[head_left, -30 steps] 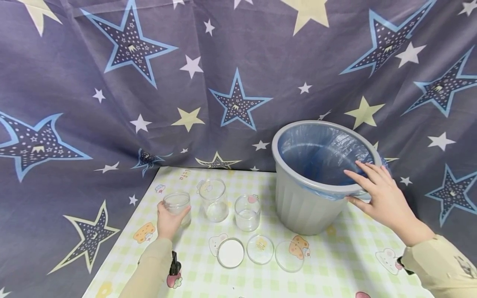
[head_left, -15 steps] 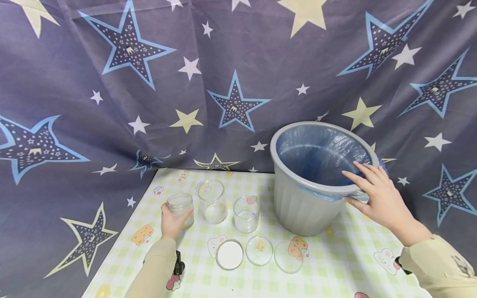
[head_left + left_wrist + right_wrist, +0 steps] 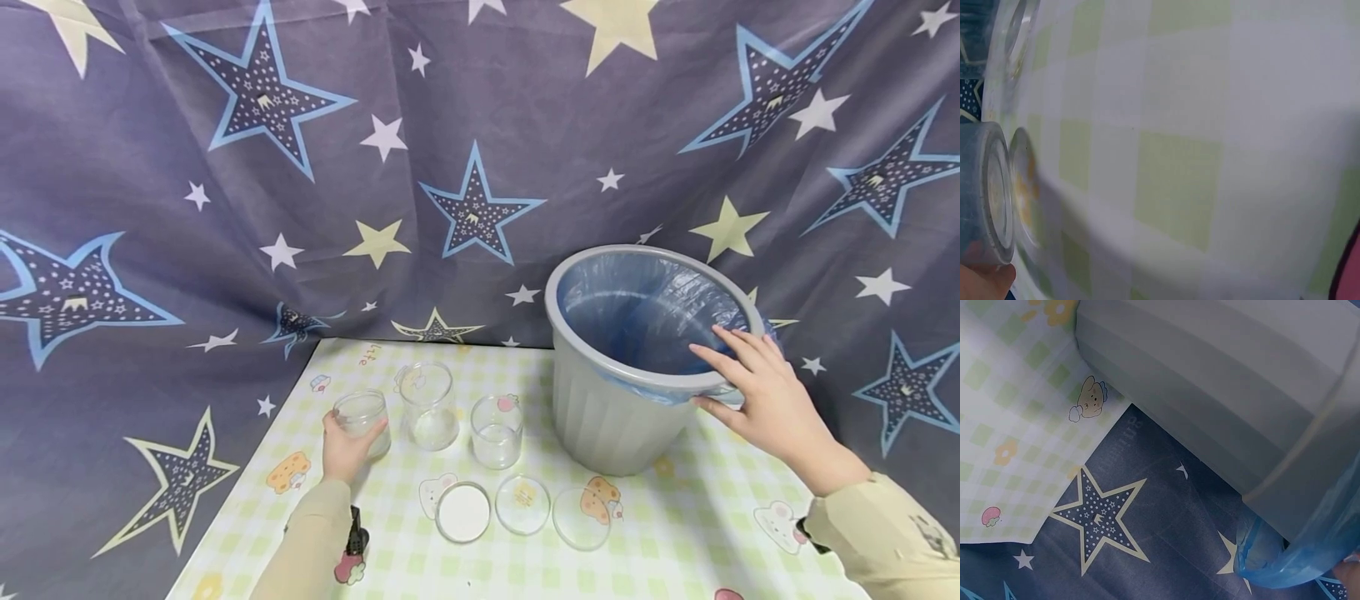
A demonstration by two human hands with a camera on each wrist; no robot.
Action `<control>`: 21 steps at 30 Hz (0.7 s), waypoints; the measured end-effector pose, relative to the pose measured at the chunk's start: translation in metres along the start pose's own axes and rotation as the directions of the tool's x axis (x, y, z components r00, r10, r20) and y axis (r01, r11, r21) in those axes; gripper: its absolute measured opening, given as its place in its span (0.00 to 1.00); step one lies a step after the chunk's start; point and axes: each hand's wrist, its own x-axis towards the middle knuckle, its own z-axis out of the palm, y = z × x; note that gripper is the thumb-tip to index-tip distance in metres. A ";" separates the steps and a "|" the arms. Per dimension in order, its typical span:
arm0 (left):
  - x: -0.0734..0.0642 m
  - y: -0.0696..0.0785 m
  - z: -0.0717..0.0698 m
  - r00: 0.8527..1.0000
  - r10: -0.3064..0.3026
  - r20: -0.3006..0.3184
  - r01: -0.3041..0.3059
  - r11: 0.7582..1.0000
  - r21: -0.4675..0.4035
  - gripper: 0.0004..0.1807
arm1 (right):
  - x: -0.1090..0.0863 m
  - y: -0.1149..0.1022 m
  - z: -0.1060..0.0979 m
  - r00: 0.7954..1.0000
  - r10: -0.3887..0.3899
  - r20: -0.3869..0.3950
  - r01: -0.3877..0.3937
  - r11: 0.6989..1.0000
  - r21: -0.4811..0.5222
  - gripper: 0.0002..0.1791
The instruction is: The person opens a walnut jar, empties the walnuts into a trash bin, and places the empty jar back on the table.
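My left hand (image 3: pixel 347 450) grips a short clear jar (image 3: pixel 363 408) at the table's left, thumb on one side and fingers on the other. In the left wrist view, that jar (image 3: pixel 982 194) shows at the left edge with a fingertip against it. A taller clear jar (image 3: pixel 431 412) and another short one (image 3: pixel 497 433) stand to its right, both without lids. My right hand (image 3: pixel 776 404) rests on the near right rim of a grey bin (image 3: pixel 615 417), fingers spread over the inside and thumb outside. A blue plastic bag (image 3: pixel 630 308) lines the bin.
In front of the jars lie a white round lid (image 3: pixel 463 512) and two clear round lids, one (image 3: pixel 522 505) in the middle and one (image 3: pixel 582 518) on the right. A green checked cloth (image 3: pixel 420 575) covers the table. Dark star-printed fabric (image 3: pixel 480 100) hangs behind.
My left hand and the jar have shifted slightly right, toward the taller jar, since a second ago. The right hand stays on the bin's rim.
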 end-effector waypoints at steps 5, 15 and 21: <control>-0.004 0.001 -0.007 1.000 -0.007 0.022 0.006 0.999 0.039 0.59 | -0.001 0.000 0.001 1.000 0.004 0.005 -0.004 1.000 0.003 0.41; -0.006 0.001 -0.020 0.997 0.018 0.077 -0.019 1.000 0.019 0.55 | -0.001 0.001 0.000 1.000 -0.001 -0.012 0.001 1.000 0.000 0.41; -0.007 -0.007 -0.026 0.993 0.011 0.116 -0.014 1.000 0.023 0.56 | -0.001 0.000 0.000 1.000 -0.004 -0.006 0.004 1.000 0.007 0.41</control>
